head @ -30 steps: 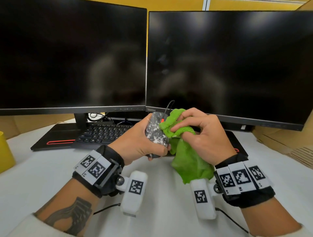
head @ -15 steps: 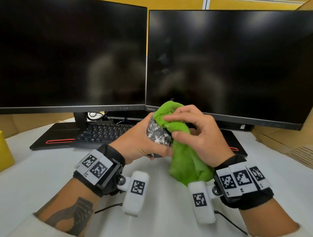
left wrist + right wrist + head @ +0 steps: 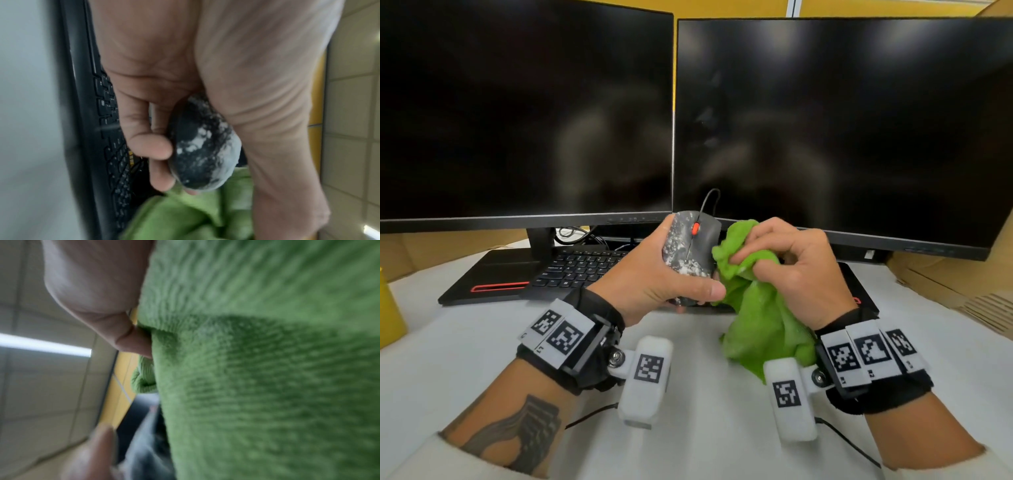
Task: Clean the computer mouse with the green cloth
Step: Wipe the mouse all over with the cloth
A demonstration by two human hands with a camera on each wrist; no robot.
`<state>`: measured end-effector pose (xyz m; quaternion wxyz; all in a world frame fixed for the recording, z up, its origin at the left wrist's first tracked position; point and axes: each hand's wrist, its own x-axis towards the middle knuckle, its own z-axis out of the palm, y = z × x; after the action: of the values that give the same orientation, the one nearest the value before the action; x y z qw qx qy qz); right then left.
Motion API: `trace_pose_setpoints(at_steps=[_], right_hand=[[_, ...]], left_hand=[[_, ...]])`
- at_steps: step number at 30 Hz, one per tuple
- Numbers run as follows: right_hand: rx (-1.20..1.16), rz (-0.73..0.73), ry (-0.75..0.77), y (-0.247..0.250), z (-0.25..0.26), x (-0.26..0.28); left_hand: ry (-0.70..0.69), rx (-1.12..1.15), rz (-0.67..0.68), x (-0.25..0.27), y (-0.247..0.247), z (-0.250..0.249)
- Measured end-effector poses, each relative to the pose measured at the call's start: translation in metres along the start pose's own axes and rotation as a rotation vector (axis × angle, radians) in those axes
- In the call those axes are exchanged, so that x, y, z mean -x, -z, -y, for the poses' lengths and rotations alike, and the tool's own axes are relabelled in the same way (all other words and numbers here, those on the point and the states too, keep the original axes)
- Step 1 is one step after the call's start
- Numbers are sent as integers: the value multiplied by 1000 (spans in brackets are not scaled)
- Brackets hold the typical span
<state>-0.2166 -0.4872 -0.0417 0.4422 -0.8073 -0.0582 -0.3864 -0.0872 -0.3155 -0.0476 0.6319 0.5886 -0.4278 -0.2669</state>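
two hands up over the white desk point(image 3: 448, 370), each with its own load. left hand point(image 3: 654, 277) wrapped round the computer mouse point(image 3: 690, 250), thumb laid across its lower end, fingers point(image 3: 148, 146) curled in behind; nose of the mouse tipped up toward the screens, red scroll wheel facing the camera, thin cable point(image 3: 709, 200) rising off the top. white powdery smears thick on the left half and lower end of the shell, also plain in the left wrist view point(image 3: 203, 146); right half by the wheel dark and cleaner. right hand point(image 3: 801, 270) bunched round the green cloth point(image 3: 760, 318), fingers curled into a wad of it, wad just beside the right flank of the mouse, contact too close to call. rest of the cloth hanging down past the wrist. right wrist view filled by blurred green pile point(image 3: 257, 369). behind the hands, black keyboard point(image 3: 582, 267); above it, two dark monitors point(image 3: 524, 113) side by side. yellow object point(image 3: 390, 308) at far left edge.
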Motion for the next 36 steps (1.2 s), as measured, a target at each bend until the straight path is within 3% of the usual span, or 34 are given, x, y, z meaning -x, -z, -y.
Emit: trace_pose_setpoints(at_steps=[3, 6, 9, 14, 21, 26, 31, 36], right_hand=[[-112, -118, 8, 7, 3, -4], [-151, -119, -27, 10, 3, -4], [-174, -40, -36, 5, 4, -2], [-74, 152, -57, -12, 5, 5], [14, 299, -46, -15, 7, 6], [138, 169, -100, -10, -2, 3], [43, 13, -32, -3, -4, -1], [-110, -115, -15, 3, 4, -2]], left_hand=[[12, -102, 30, 0, 0, 4], [36, -125, 15, -2, -2, 7], [76, -65, 2, 0, -5, 4], [173, 117, 91, 7, -12, -6], [147, 101, -93, 3, -12, -6], [104, 62, -159, 0, -10, -3], [109, 98, -158, 1, -10, -3], [224, 144, -154, -2, -14, -4]])
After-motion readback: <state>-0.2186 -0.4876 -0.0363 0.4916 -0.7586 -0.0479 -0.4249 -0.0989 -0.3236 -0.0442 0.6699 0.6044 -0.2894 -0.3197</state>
